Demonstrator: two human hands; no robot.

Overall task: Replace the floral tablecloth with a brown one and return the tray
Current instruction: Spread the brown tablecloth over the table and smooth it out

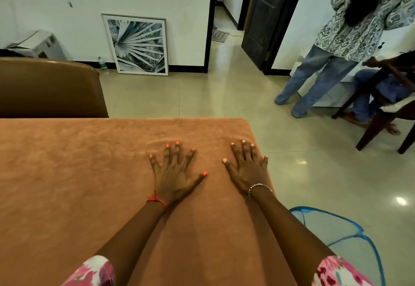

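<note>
Gripping nothing: left grip (175,171) and right grip (248,169) spread flat, palms down, pressed on the brown tablecloth (67,173) near its far right corner. Already draped over the whole counter; looks soft, plush and light, apt to ruck under the palms rather than slide. Best pinched at the hem by that corner to tug; floral cloth and tray nowhere in view.
</note>
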